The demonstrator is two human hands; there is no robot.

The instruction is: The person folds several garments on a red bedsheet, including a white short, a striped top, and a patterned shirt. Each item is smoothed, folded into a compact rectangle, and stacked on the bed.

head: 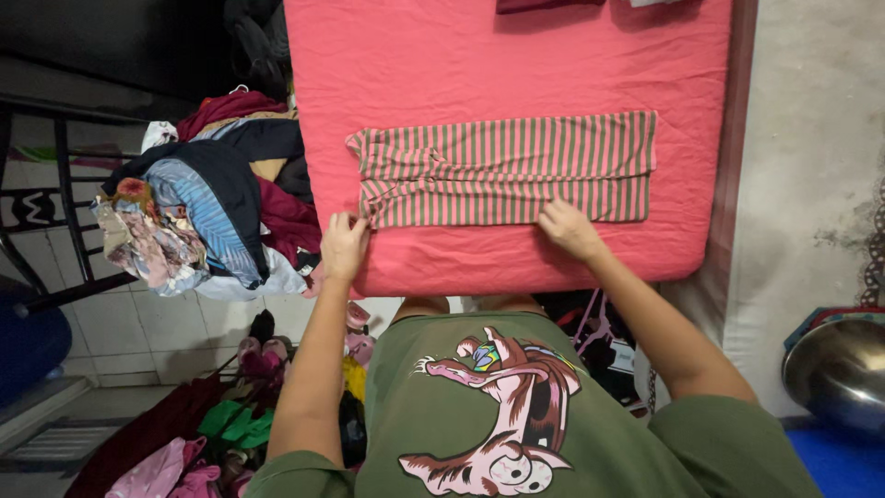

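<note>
A pink-and-olive striped cotton garment (505, 171) lies flat across the bed with the coral-pink sheet (516, 55), already folded lengthwise into a long narrow band. The left hand (343, 244) pinches its near left corner with the fingers pressed together. The right hand (570, 228) rests on the near edge, fingers lightly curled and pressing the cloth down. The fold looks about half done: in my judgement the band is not yet folded across. A heap of mixed unfolded clothes (198, 217) waits beside the bed.
</note>
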